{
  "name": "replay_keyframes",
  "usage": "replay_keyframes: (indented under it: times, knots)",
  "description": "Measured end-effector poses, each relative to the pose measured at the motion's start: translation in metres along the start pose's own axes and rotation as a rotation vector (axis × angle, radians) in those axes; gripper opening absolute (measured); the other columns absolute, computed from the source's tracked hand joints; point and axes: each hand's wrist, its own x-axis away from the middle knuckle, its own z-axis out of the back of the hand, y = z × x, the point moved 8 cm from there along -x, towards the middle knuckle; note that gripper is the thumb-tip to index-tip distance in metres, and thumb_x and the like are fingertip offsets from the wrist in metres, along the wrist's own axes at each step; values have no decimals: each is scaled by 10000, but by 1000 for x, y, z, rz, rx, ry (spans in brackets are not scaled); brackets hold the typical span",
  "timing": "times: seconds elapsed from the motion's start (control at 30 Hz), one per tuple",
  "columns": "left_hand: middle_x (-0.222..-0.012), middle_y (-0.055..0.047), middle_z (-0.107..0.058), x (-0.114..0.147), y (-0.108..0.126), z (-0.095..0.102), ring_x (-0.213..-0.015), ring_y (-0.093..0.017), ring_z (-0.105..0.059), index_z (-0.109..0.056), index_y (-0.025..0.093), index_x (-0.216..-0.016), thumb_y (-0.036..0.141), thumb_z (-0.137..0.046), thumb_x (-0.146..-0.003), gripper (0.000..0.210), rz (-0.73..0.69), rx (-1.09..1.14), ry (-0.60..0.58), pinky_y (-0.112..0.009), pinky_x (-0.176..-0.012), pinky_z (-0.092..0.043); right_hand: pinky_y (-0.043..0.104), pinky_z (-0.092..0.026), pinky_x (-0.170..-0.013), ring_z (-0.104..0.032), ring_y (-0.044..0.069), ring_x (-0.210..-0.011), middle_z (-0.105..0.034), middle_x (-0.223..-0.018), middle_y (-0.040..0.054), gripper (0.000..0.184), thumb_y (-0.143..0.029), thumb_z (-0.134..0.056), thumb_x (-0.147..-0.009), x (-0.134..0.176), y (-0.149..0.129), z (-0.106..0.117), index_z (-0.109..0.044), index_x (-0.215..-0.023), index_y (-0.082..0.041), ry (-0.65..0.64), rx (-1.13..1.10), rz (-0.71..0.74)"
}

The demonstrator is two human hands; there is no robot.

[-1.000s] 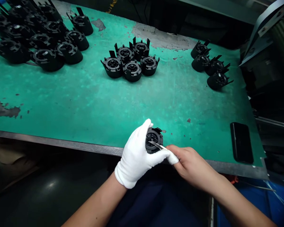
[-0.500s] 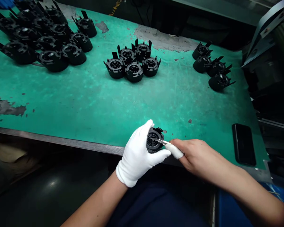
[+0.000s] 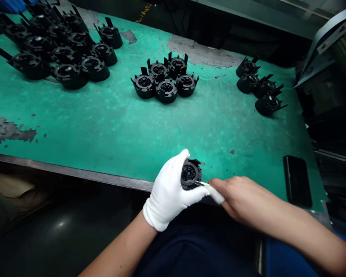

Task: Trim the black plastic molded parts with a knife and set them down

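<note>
A black part (image 3: 190, 174) is being gripped in the gloved left hand (image 3: 168, 194) at the desk's (image 3: 109, 127) near edge; a thin blade (image 3: 201, 183), pinched by the right hand (image 3: 239, 196), is being pressed against it.

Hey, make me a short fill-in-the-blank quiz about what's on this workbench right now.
1. The left hand, wearing a ____ glove, grips a round black part.
2. The bare right hand holds a thin ____ blade against that part.
3. The middle cluster on the green table holds ____ black parts.

Missing words: white; metal; five
</note>
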Motion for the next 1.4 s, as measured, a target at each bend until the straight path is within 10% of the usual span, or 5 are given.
replay_keyframes:
  times: [0.27, 0.73, 1.13, 1.4]
  knots:
    - [-1432, -158, -563, 0, 3, 1, -1342, -326, -551, -359, 179, -1485, 567, -811, -733, 959, -29, -5, 13, -500, -1148, -459, 307, -449, -709, -712, 208, -930, -742, -1095, -2, 305, -234, -438, -1001, 7, 18, 22, -608, -1229, -343, 226, -99, 22]
    - [-1371, -150, -592, -3, 6, 2, -1293, -304, -584, -375, 175, -1465, 516, -840, -713, 948, -44, -18, 27, -476, -1122, -483, 305, -239, -513, -700, 208, -719, -735, -847, 0, 350, -167, -538, -896, -15, 13, 38, -656, -1201, -294, 240, 326, 60]
    - [-1402, -161, -587, -1, 6, 3, -1320, -313, -571, -410, 169, -1450, 554, -822, -730, 915, -65, -37, 59, -477, -1143, -469, 301, -486, -665, -746, 238, -849, -776, -953, 14, 297, -140, -465, -934, 7, 14, -14, -648, -1120, -281, 46, -125, -13]
    - [-1437, -153, -565, -1, 3, 1, -1342, -313, -557, -407, 180, -1465, 537, -823, -733, 915, -44, -11, 39, -481, -1156, -464, 393, -540, -830, -726, 288, -1017, -745, -1185, 73, 400, -171, -426, -942, 16, 19, -13, -599, -1291, -260, 240, -204, -66]
